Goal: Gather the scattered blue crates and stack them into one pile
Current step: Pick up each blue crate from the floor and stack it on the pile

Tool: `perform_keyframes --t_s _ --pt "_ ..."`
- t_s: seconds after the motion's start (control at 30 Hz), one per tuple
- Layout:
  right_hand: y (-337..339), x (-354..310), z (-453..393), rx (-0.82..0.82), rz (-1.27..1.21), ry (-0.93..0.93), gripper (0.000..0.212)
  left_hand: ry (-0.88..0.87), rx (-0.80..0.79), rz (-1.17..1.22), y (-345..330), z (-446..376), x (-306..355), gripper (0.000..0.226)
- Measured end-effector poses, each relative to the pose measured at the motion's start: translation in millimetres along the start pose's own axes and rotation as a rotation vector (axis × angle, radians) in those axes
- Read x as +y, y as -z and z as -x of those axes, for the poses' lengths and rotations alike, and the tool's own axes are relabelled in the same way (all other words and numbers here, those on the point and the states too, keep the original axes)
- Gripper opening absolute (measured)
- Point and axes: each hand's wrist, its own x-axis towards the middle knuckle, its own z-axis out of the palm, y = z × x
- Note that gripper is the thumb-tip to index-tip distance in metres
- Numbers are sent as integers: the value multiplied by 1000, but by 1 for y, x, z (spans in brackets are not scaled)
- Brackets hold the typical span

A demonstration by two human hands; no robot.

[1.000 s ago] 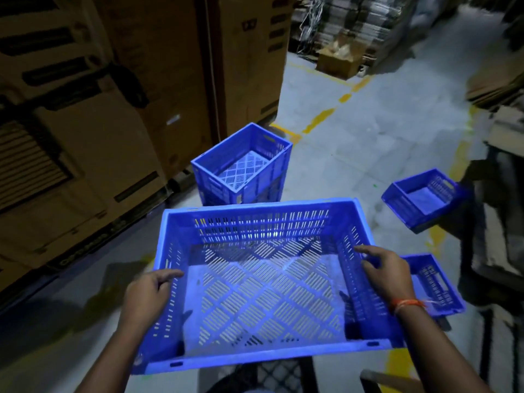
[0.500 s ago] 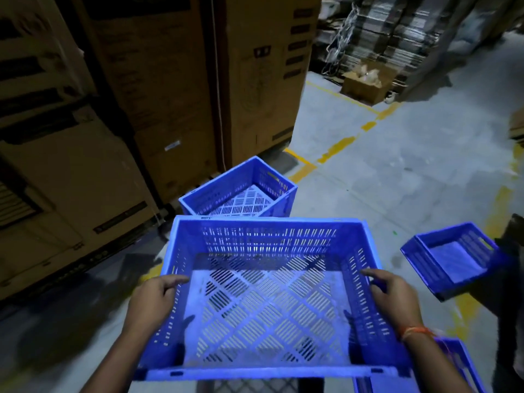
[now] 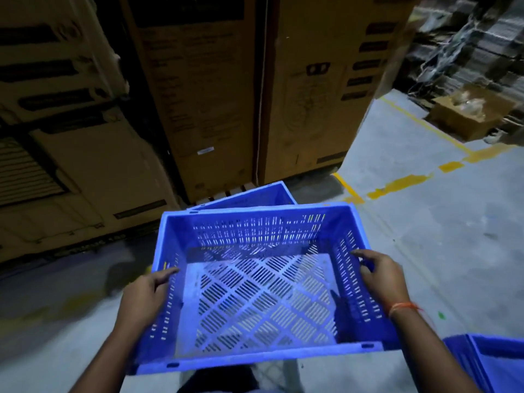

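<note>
My left hand (image 3: 144, 296) and right hand (image 3: 380, 279) clasp the side walls of the blue crate (image 3: 255, 290), thumbs hooked over the rims, carrying it level. I judge this the carry-to-pile step: next, square it over the floor crate (image 3: 255, 194) ahead and lower. That crate is mostly hidden; another crate (image 3: 493, 364) is cut off at lower right.

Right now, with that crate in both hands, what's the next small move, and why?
Probably carry the held crate forward and lower it onto the far crate by the boxes. Left hand and right hand grip its sides, and only the far crate's rim shows beyond it.
</note>
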Motion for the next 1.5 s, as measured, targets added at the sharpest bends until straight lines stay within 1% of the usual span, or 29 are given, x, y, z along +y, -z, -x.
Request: perform_keyframes --t_s 0.2,0.37,0.57,0.7,0.77,0.9,1.2,1.5 --pt "-28 -18 -96 -94 14 65 40 99 70 -9 -25 -51 -1 38" --pt "-56 -35 -157 -152 31 74 42 178 68 -19 -47 -106 -12 41" --pt "-76 -55 -220 -202 62 96 45 197 79 23 -63 -156 -5 43" --pt "-88 -61 -257 -233 62 109 36 215 101 10 -73 -177 -4 42" --pt "-98 -64 -275 -259 70 129 35 225 107 -2 -79 -189 -5 41" --pt "-115 -66 -306 -295 57 152 36 231 107 -31 -88 -207 -10 40" --pt "-150 -54 -357 -374 89 156 33 250 41 -101 -115 -248 -14 44" --pt "-176 -55 -393 -412 90 199 33 325 60 -125 -134 -270 -25 48"
